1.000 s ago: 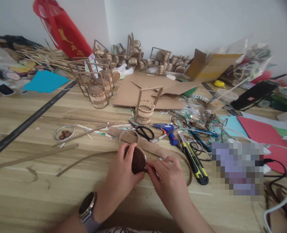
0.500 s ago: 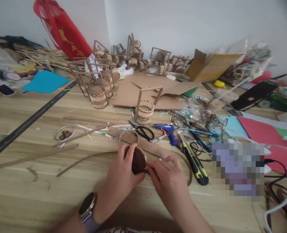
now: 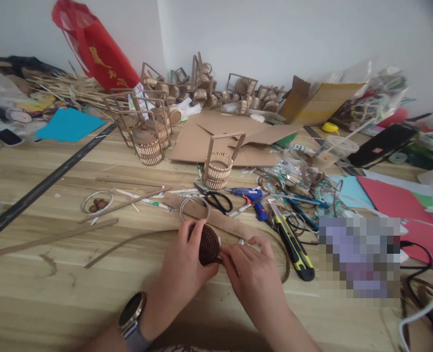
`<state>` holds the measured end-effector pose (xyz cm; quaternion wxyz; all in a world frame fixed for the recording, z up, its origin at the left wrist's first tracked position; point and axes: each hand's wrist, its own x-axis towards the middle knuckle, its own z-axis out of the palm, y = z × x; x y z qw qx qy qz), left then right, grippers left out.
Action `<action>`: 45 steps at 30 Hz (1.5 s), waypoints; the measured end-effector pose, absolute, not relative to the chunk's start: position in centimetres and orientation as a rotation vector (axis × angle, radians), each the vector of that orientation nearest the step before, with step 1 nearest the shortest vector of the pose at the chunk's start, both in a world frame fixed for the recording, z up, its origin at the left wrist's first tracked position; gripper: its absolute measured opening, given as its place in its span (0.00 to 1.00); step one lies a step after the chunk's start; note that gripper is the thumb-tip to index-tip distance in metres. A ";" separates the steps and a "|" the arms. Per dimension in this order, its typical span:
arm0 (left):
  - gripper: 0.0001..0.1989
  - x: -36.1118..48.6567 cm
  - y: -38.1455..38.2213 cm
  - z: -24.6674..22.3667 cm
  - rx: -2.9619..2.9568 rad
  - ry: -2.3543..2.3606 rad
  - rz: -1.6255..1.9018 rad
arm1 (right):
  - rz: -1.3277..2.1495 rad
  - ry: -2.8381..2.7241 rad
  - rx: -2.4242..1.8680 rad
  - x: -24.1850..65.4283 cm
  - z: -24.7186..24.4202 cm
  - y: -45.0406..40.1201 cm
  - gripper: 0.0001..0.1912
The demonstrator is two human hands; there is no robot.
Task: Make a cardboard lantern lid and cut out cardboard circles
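My left hand (image 3: 185, 261), with a watch on its wrist, is closed around a dark brown coil (image 3: 209, 244) of tightly wound strip. At the coil's right edge my right hand (image 3: 255, 274) pinches the brown strip, its thumb and fingertips close together. Part of the coil is hidden behind my left fingers. A long thin strip (image 3: 136, 235) curves over the table to the left of the coil, and a looped strip (image 3: 287, 264) shows beyond my right hand. Just past my left fingers lies a pale ring (image 3: 195, 199).
Scissors (image 3: 216, 199), a blue glue gun (image 3: 251, 196) and a yellow-black utility knife (image 3: 293, 244) lie beyond my hands. A small slatted bucket (image 3: 218, 170) with a tall handle stands by a cardboard sheet (image 3: 187, 142). At left, a ring (image 3: 88, 195) encircles several brown balls.
Almost nothing differs. Both hands keep their hold on the coil and strip, and the view has shifted very slightly.
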<state>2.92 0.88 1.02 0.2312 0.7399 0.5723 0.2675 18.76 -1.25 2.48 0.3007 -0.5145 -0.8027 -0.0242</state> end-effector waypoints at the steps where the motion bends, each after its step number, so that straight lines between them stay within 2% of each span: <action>1: 0.36 2.9 0.9 1.0 2.034 1.577 0.729 | -0.053 -2.129 -1.366 18.8 2.4 -1.3 0.17; 21: 0.36 3.0 0.8 1.1 2.033 1.562 0.776 | -0.018 -2.130 -1.373 19.1 2.6 -1.2 0.14; 31: 0.38 2.9 1.0 1.4 2.160 1.662 0.791 | 0.248 -1.906 -1.446 18.7 2.3 -1.4 0.13; 40: 0.43 2.9 0.7 1.2 2.385 1.725 0.856 | 0.247 -1.864 -1.492 18.4 1.8 -1.2 0.14; 45: 0.42 2.9 0.7 1.1 2.454 1.739 0.861 | 0.174 -1.898 -1.458 18.2 1.8 -1.2 0.13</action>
